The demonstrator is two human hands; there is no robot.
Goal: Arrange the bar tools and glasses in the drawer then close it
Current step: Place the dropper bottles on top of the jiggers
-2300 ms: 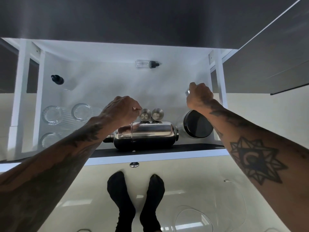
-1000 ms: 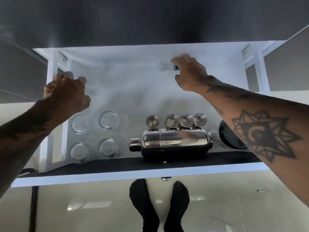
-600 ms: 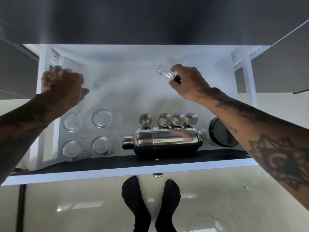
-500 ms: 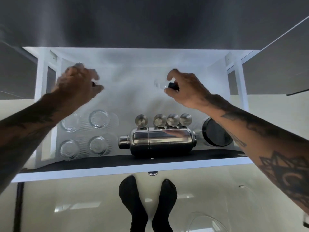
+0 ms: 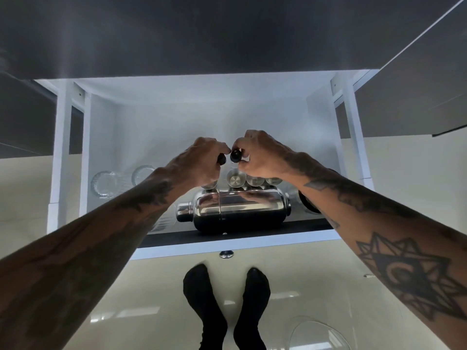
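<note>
The white drawer (image 5: pixel 317 137) stands pulled out below me. A steel cocktail shaker (image 5: pixel 235 208) lies on its side against the drawer's front wall, with several small steel cups (image 5: pixel 236 178) standing just behind it. My left hand (image 5: pixel 199 162) and my right hand (image 5: pixel 257 154) meet above those cups. Each is closed on a small clear bottle with a black dropper cap; the right one's cap (image 5: pixel 235 155) shows, the left one's cap (image 5: pixel 222 159) peeks out. Ribbed glasses (image 5: pixel 104 184) lie at the drawer's left, partly hidden by my left forearm.
A black-lidded jar (image 5: pixel 307 202) sits at the drawer's right front corner, mostly behind my right forearm. The drawer knob (image 5: pixel 226 254) points at my feet (image 5: pixel 225 306). A dark countertop (image 5: pixel 227 34) overhangs the back. A clear glass object (image 5: pixel 318 334) lies on the glossy floor.
Both hands went to the back of the drawer, picked up the two dropper bottles, and brought them together toward the middle, above the steel cups.
</note>
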